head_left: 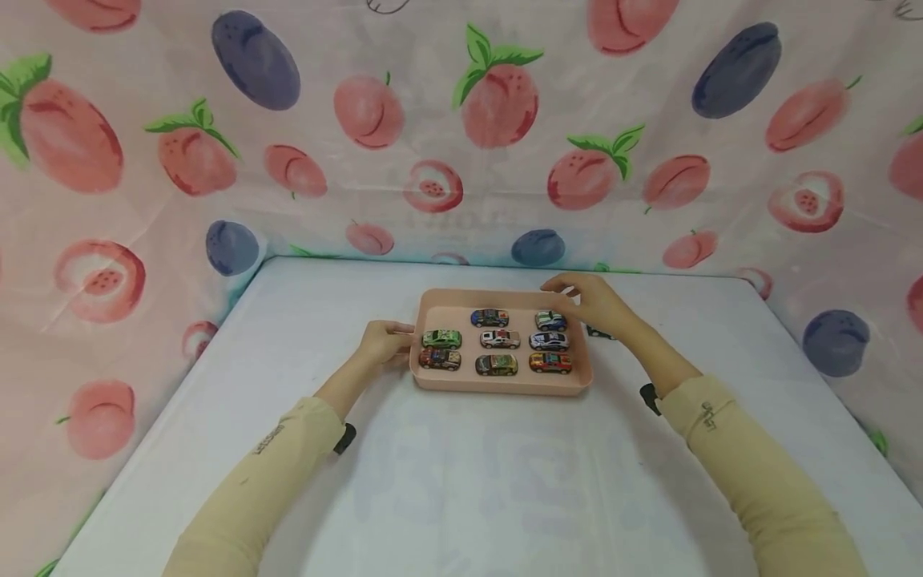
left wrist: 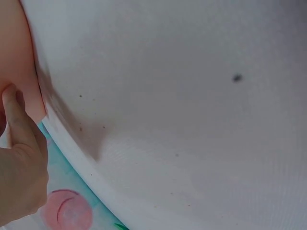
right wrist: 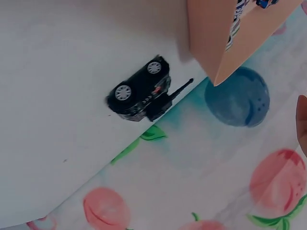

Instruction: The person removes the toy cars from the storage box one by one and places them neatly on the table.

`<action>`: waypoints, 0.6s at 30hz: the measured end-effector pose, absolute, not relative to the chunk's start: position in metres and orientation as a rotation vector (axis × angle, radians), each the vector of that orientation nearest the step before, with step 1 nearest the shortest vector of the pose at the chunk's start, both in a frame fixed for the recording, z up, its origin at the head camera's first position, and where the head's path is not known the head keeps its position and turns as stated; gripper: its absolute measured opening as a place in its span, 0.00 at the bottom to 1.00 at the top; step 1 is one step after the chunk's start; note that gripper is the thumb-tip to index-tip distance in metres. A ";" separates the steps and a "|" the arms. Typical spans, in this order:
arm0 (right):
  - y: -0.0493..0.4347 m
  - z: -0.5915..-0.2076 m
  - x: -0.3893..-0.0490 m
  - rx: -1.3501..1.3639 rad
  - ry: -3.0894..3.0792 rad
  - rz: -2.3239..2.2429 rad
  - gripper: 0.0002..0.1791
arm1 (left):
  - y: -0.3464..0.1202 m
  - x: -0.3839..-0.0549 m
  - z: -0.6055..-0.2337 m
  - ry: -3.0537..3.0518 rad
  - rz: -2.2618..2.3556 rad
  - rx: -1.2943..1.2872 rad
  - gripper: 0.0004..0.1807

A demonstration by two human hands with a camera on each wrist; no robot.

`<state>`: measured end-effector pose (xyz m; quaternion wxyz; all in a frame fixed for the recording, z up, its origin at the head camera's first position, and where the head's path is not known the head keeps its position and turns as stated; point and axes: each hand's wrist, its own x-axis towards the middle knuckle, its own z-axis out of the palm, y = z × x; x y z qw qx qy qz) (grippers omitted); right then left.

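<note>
A shallow peach-colored tray (head_left: 461,385) sits on the white table and carries several small toy cars in three columns. Among them are a green car (head_left: 441,339) at the left and a red-and-yellow car (head_left: 551,363) at the front right. My left hand (head_left: 384,341) grips the tray's left side wall; in the left wrist view only part of that hand (left wrist: 24,163) shows. Over the back right corner hovers my right hand (head_left: 594,303), fingers loosely bent and nothing visible in them. A black toy tank (right wrist: 141,91) with a barrel stands outside the tray, mostly hidden under the right wrist in the head view.
The white tabletop (head_left: 490,481) stretches in front of the tray and to both sides. A fruit-printed cloth (head_left: 447,104) rises behind the table's back edge and along both sides. Dark wrist bands (head_left: 344,438) show under the sleeves.
</note>
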<state>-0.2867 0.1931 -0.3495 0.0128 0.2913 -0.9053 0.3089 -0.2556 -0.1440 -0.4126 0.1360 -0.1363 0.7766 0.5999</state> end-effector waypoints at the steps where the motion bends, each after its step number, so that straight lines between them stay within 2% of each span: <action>1: 0.190 -0.349 -0.287 0.908 -2.823 0.969 0.15 | -0.144 -0.256 -0.413 2.250 1.736 -0.392 0.18; 10: 0.161 -0.348 -0.291 0.972 -2.851 1.029 0.17 | -0.144 -0.256 -0.412 2.240 1.743 -0.406 0.18; 18: 0.138 -0.349 -0.296 1.063 -2.935 0.882 0.18 | -0.143 -0.256 -0.412 2.223 1.752 -0.408 0.19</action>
